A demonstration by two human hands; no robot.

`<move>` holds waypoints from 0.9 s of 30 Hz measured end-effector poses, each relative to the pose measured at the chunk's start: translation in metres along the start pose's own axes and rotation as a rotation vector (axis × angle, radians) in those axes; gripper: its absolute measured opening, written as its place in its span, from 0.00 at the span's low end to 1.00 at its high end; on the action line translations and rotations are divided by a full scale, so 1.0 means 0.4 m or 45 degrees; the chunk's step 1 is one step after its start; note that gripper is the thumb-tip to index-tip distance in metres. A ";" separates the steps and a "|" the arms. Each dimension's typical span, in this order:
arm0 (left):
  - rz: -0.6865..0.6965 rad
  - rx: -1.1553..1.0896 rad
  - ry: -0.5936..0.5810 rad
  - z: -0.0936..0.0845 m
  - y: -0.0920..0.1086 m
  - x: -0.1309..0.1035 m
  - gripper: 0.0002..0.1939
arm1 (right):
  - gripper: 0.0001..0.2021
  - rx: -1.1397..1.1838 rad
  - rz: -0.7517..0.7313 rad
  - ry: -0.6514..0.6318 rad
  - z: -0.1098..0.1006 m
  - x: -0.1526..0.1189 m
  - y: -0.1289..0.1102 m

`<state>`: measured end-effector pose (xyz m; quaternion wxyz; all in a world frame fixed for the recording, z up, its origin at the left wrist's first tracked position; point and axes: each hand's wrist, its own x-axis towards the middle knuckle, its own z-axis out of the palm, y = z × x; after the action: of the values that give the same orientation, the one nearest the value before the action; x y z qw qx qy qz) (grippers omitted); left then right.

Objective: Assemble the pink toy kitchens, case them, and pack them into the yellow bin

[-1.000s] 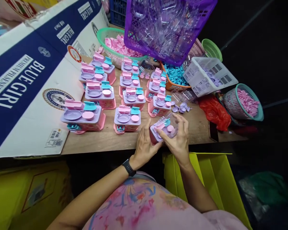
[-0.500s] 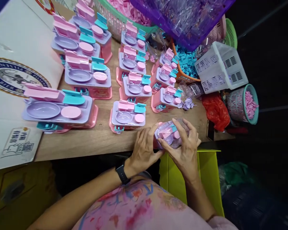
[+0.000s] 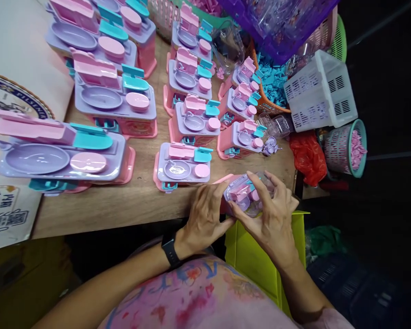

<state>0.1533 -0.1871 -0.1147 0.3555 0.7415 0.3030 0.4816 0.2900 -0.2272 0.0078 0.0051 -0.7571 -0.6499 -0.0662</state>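
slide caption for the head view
Left hand and right hand hold a toy kitchen and clear plastic cover near rows of similar toy kitchens.

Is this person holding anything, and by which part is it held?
Yes: a toy stove under a clear plastic cover. The left hand holds the toy's left side; the right hand grasps the cover between thumb and fingers.

The left arm [image 3: 116, 279] comes from the lower left and rises gently to the middle; the right arm [image 3: 303, 285] climbs more steeply from the lower right. The left hand [image 3: 205, 217] shows its back, with fingers bent and close together, thumb pointing to the right. The right hand [image 3: 276, 224] also shows its back — fingers arched, thumb stretched leftward. Both are gripping, the thumbs near each other.
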 end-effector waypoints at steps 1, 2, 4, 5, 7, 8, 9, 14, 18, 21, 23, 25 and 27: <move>0.002 -0.006 -0.002 0.002 -0.002 -0.001 0.50 | 0.32 -0.008 -0.008 -0.001 -0.001 0.000 0.000; 0.001 -0.020 -0.005 0.003 -0.004 -0.001 0.50 | 0.32 -0.013 -0.015 0.000 -0.001 -0.001 0.001; -0.015 -0.074 -0.023 0.000 -0.007 -0.002 0.50 | 0.32 -0.015 -0.029 0.000 0.001 -0.002 0.004; -0.032 -0.116 -0.046 -0.004 -0.007 -0.003 0.50 | 0.33 -0.017 -0.035 0.003 0.002 -0.002 0.006; -0.110 -0.251 -0.103 -0.020 -0.004 -0.004 0.48 | 0.33 -0.030 -0.040 0.008 0.004 -0.001 0.009; -0.174 -0.352 -0.127 -0.029 0.001 -0.003 0.45 | 0.33 -0.042 -0.042 0.008 0.005 0.000 0.010; -0.248 -0.476 -0.152 -0.038 0.008 0.000 0.41 | 0.33 -0.054 -0.045 0.007 0.005 0.001 0.010; -0.729 -0.926 -0.240 -0.038 0.074 0.053 0.30 | 0.33 -0.114 -0.071 -0.028 0.003 -0.014 0.001; -0.924 -0.732 -0.121 0.007 0.110 0.097 0.34 | 0.35 -0.019 -0.086 -0.081 -0.014 -0.034 0.010; -0.879 -0.669 -0.080 0.024 0.111 0.097 0.33 | 0.37 0.280 -0.081 -0.227 -0.048 -0.014 0.056; -0.836 -0.644 -0.065 0.026 0.105 0.088 0.32 | 0.38 0.572 0.006 -0.448 -0.066 0.024 0.099; -0.808 -0.633 -0.053 0.025 0.100 0.079 0.31 | 0.38 0.863 0.251 -0.608 -0.063 0.075 0.136; -0.797 -0.653 -0.066 0.024 0.096 0.075 0.29 | 0.39 1.090 0.577 -0.666 -0.038 0.125 0.149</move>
<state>0.1770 -0.1871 -0.0710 0.6660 0.5126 0.3751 0.3912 0.3545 -0.1889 0.0329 0.1650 -0.7996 -0.4189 0.3974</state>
